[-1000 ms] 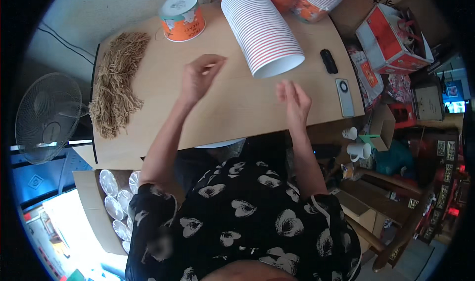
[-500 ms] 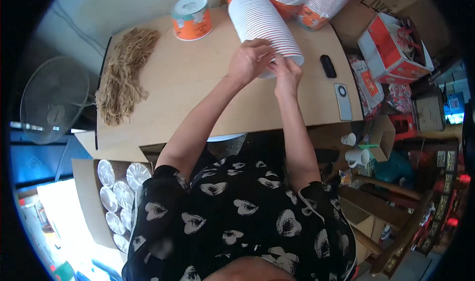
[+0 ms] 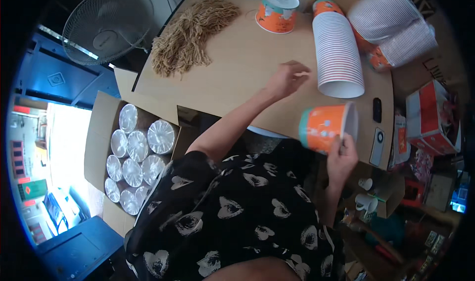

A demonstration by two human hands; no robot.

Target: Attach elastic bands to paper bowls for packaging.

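My right hand [image 3: 342,156] grips an orange paper tub [image 3: 324,128] with a teal band by its rim, over the table's front edge. The tub lies tilted, its white mouth turned to the right. Left of the tub, my left hand [image 3: 289,80] hovers above the table with its fingers apart and nothing in them. Beyond both hands a long nested stack of paper tubs [image 3: 339,56] lies on its side, its open end toward me. One more orange tub [image 3: 278,11] stands upside down at the table's back.
A bundle of tan stringy strands [image 3: 193,36] lies on the table [image 3: 242,68] at left. Wrapped tub stacks [image 3: 391,24] sit at the back right. A phone [image 3: 377,145] and a black object [image 3: 377,110] lie near the right edge. A carton [image 3: 101,147] of plastic-wrapped round things stands lower left, below a fan [image 3: 106,34].
One tub has come off the stack's near end and is now in my right hand, nearer my body. My left hand has left the stack. The view has swung left.
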